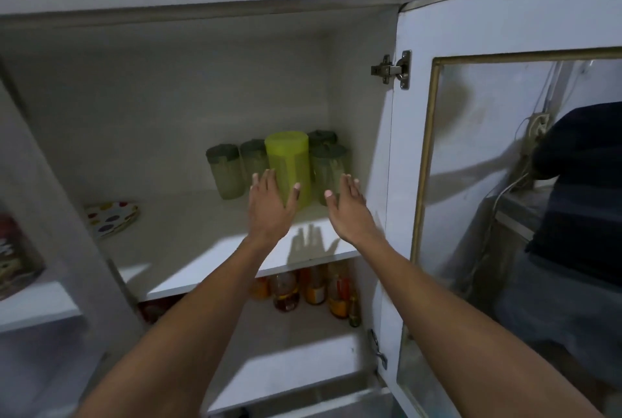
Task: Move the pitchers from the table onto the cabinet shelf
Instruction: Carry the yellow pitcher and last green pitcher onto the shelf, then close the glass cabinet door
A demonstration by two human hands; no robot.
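A bright yellow-green pitcher [290, 162] stands upright on the white cabinet shelf [208, 232], toward the back right. Several pale green pitchers with dark green lids stand around it: two on its left [226, 171], two on its right [328, 165]. My left hand [271, 205] is spread flat just in front of the yellow-green pitcher, its thumb overlapping the pitcher's lower part. My right hand [346, 207] is spread in front of the right-hand pitchers. Neither hand holds anything.
A stack of polka-dot plates [112, 217] lies at the shelf's left. Bottles [313, 286] stand on the lower shelf. The glass-paned cabinet door [505, 182] hangs open at right, and a person in dark clothes shows through it. Another compartment with items [16, 256] is far left.
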